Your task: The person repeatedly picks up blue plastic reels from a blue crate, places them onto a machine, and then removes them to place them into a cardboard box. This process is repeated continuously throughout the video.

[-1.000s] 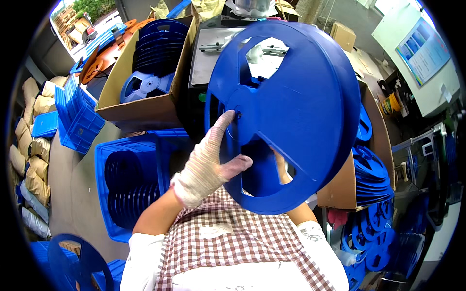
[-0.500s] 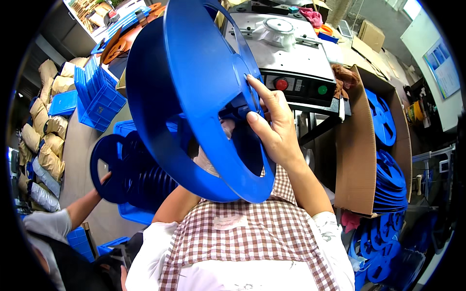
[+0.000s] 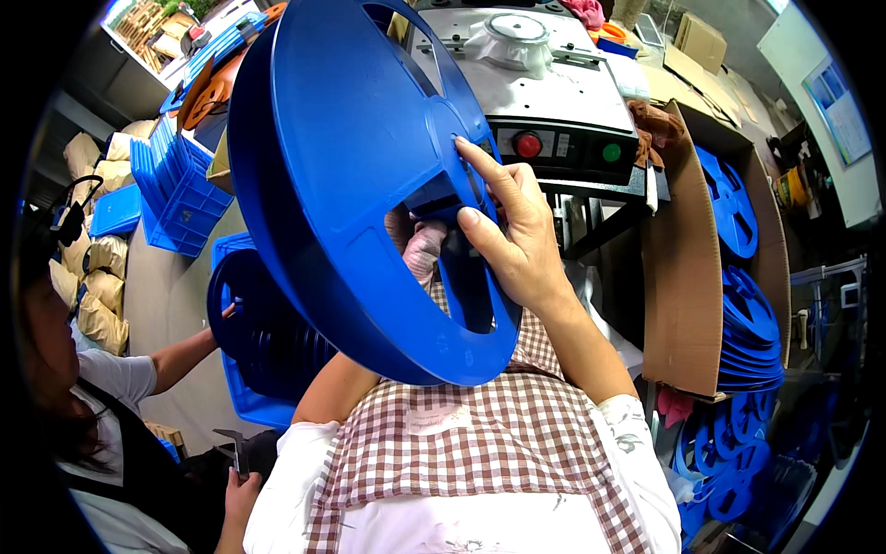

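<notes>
A large blue plastic spool [image 3: 337, 138] with wide flanges and cut-out windows is held up, tilted, before my chest. My right hand [image 3: 521, 235] grips it at the hub, the index fingertip above and the thumb below on the near flange. Behind that flange, part of my left hand [image 3: 425, 251] shows through a window, in what looks like a thin pinkish glove. Its fingers curl around the spool's middle, and the rest of the hand is hidden.
A machine [image 3: 563, 102] with red and green buttons stands ahead. At right, an open carton [image 3: 683, 258] holds blue flanges. On the left, a co-worker [image 3: 111, 434] holds a caliper [image 3: 238, 452] and touches dark blue discs in a blue crate [image 3: 249, 402]; stacked blue crates [image 3: 185, 208] stand beyond.
The spool has shifted slightly left and turned, showing more of its near flange. My right hand moved with it. The co-worker has leaned further into view, with the caliper now plainly visible.
</notes>
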The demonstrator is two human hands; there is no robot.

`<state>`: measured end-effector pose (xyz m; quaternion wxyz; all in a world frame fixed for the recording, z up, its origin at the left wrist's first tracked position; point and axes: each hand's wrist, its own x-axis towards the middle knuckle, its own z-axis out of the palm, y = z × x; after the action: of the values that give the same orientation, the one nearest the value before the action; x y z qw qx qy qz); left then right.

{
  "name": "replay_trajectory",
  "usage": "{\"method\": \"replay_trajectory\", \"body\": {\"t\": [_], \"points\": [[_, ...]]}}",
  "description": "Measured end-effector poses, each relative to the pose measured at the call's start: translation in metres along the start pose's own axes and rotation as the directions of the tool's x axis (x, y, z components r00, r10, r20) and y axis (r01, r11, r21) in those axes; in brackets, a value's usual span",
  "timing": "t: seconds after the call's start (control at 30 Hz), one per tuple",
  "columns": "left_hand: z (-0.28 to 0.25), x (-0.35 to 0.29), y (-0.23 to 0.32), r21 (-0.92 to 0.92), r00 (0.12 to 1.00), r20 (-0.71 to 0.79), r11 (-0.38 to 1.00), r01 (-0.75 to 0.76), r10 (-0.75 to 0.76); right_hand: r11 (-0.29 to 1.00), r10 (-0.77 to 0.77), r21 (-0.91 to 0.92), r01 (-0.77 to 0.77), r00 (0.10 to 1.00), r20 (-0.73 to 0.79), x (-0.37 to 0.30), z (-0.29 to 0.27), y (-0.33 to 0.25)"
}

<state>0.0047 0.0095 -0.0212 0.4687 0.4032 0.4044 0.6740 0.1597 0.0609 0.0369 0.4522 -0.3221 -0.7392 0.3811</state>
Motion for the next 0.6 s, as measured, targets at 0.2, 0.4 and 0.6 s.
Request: {"method": "replay_trajectory", "body": {"t": [0.2,0.4,0.6], "points": [[0.029,-0.005,0.027,-0.264,0.997,0.015,0.962,0.074,-0.073,1.0,0.014,0.003,-0.014,1.0,0.004,0.001,-0.003,0.007],[0.009,0.001,-0.004,-0.061,1.0,-0.002,0.998,-0.011,0.011,1.0,0.023,0.011,-0.023,1.0,0.004,0.002,-0.005,0.009],[0.016,0.004,-0.007,-0.122,0.997,-0.079,0.992,-0.025,0.015,0.999,0.027,0.034,-0.027,1.0,-0.01,0.002,-0.003,0.015]]}}
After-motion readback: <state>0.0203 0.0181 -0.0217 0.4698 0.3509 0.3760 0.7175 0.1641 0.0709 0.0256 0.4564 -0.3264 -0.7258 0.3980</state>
